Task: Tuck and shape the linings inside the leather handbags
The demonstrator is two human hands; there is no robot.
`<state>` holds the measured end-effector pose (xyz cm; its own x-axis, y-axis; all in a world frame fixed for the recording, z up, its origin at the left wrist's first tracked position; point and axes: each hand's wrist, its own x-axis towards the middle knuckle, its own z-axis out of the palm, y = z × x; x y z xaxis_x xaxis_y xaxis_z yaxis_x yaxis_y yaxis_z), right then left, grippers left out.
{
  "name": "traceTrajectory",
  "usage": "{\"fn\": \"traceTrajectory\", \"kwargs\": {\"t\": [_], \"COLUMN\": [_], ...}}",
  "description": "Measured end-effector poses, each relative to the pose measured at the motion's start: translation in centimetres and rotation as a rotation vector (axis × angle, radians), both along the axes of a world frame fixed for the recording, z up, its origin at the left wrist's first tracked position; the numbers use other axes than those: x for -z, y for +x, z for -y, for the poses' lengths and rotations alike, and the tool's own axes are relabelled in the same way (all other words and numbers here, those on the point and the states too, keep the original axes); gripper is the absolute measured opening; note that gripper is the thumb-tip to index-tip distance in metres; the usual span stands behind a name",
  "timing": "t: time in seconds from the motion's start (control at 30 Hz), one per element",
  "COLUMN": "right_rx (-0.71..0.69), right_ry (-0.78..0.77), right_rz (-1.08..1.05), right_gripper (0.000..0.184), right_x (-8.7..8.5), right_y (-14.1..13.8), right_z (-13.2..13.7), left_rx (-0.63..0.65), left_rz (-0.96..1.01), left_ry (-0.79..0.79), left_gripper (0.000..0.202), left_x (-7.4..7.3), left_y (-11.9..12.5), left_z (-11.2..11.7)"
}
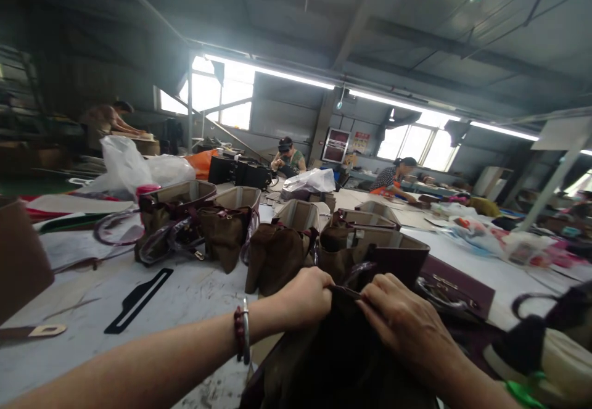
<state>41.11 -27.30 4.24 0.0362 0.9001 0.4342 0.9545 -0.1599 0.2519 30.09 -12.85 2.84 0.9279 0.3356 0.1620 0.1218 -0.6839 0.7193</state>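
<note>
A dark handbag [342, 359] with a purplish edge stands close in front of me, its lower part lost in shadow. My left hand [308, 295] is closed, pinching the bag's upper edge from the left. On the right part of that edge, the fingers of my right hand [395, 310] are closed too, a short way from the left. The stretch of edge between both hands is visible. Just beyond them stand several brown handbags [282, 252] with open tops and beige linings. A purple bag panel [456, 285] with metal fittings is right of my right hand.
On the white table [185, 341] lie a black slotted template [139, 301] and a strap end [49, 330]. A bottle [567, 359] stands at the lower right. Plastic bags [127, 165] lie behind the handbags at left. Several co-workers [289, 156] are farther back.
</note>
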Motion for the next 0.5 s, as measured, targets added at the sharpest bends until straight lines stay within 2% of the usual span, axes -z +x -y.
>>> {"fn": "traceTrajectory", "kwargs": {"t": [0.23, 0.37, 0.5], "right_rx": [-0.098, -0.015, 0.091], "right_ry": [-0.049, 0.013, 0.033], "right_rz": [-0.159, -0.229, -0.342], "right_gripper": [0.009, 0.006, 0.014], "right_x": [-0.5, -0.1, 0.5], "right_y": [0.1, 0.4, 1.0], "right_z": [0.1, -0.2, -0.5], "left_rx": [0.035, 0.038, 0.063], "left_rz": [-0.008, -0.012, -0.020], "left_ry": [-0.024, -0.021, -0.031], "left_gripper": [0.031, 0.031, 0.030], "left_x": [0.4, 0.4, 0.4], "left_y": [0.5, 0.6, 0.7], "left_z": [-0.6, -0.5, -0.6]}}
